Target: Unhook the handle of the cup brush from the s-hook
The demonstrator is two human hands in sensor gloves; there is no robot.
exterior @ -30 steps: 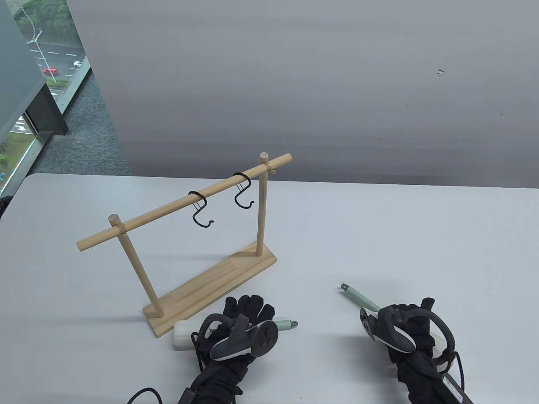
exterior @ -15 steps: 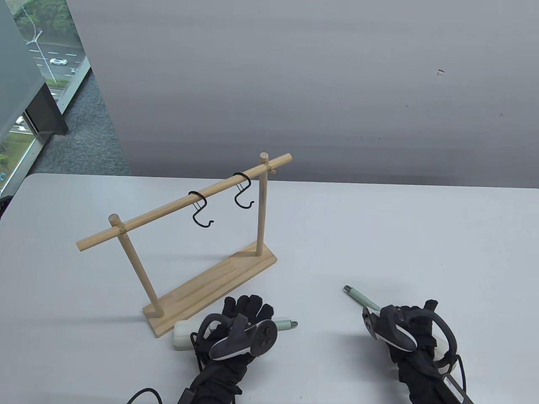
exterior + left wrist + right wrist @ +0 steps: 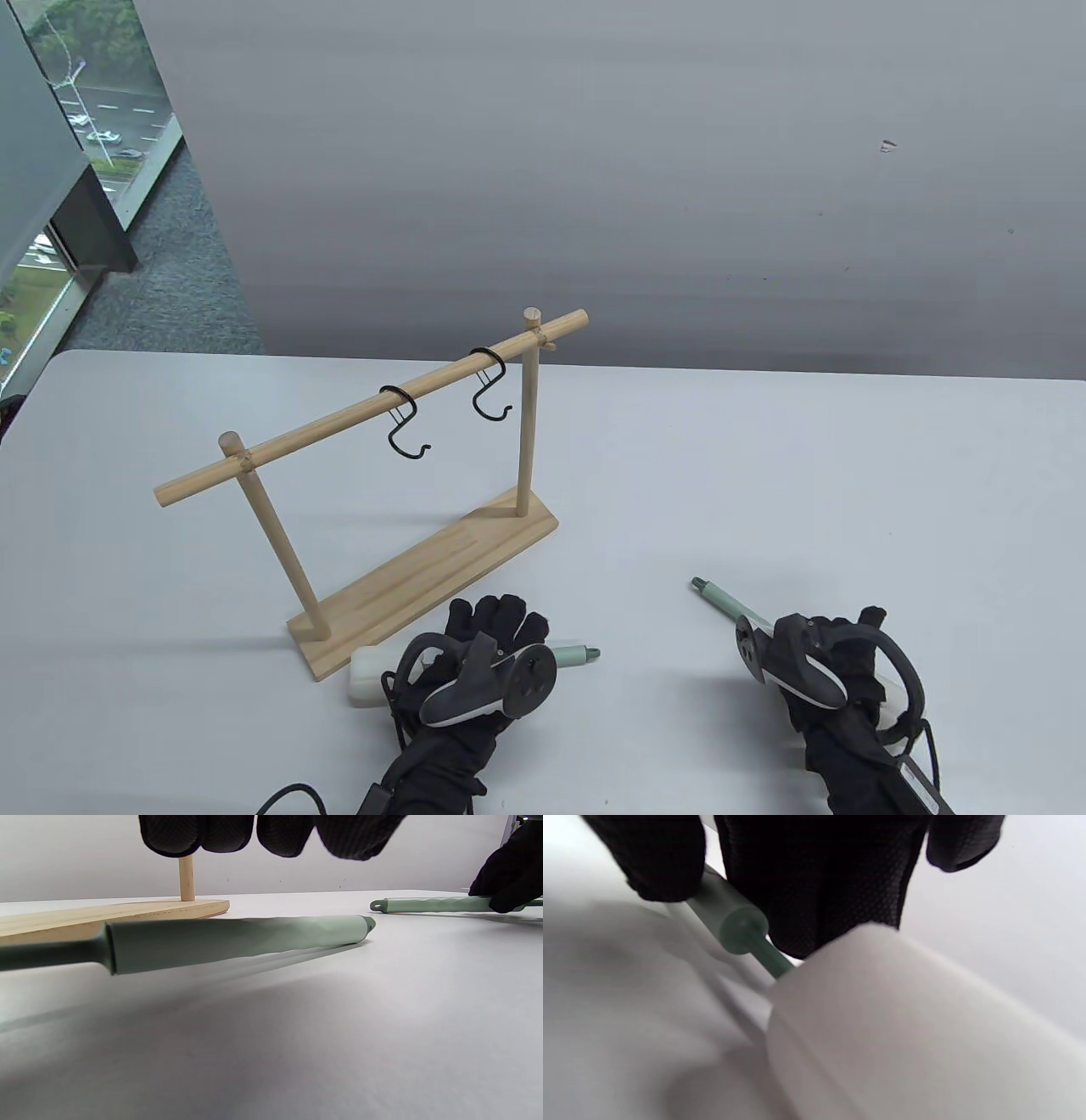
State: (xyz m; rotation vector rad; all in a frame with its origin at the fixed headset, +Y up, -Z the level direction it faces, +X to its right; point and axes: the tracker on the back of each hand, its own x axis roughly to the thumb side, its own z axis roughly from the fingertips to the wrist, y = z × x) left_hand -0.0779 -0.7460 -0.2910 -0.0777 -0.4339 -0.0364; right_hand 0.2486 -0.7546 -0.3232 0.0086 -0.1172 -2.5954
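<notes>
Two cup brushes with pale green handles and white sponge heads lie on the table. Both black S-hooks [image 3: 405, 429] [image 3: 490, 392] hang empty on the wooden rack's rod [image 3: 339, 427]. My left hand [image 3: 495, 626] is spread above the left brush [image 3: 575, 654]. In the left wrist view its fingers [image 3: 199, 834] hang above the handle [image 3: 237, 940] without touching. My right hand [image 3: 836, 658] grips the right brush's handle [image 3: 721, 598] low on the table. In the right wrist view its fingers [image 3: 831, 878] close around the handle [image 3: 729, 914] by the sponge head [image 3: 903, 1027].
The rack's wooden base [image 3: 424, 577] stands just beyond my left hand, its front corner close to the left brush's sponge head [image 3: 369, 675]. A grey wall rises behind the table. The table's left edge borders a window.
My right hand has drawn its brush slightly back and right and turned the handle, so its end loop no longer shows. The left hand, left brush and hooks have not moved.
</notes>
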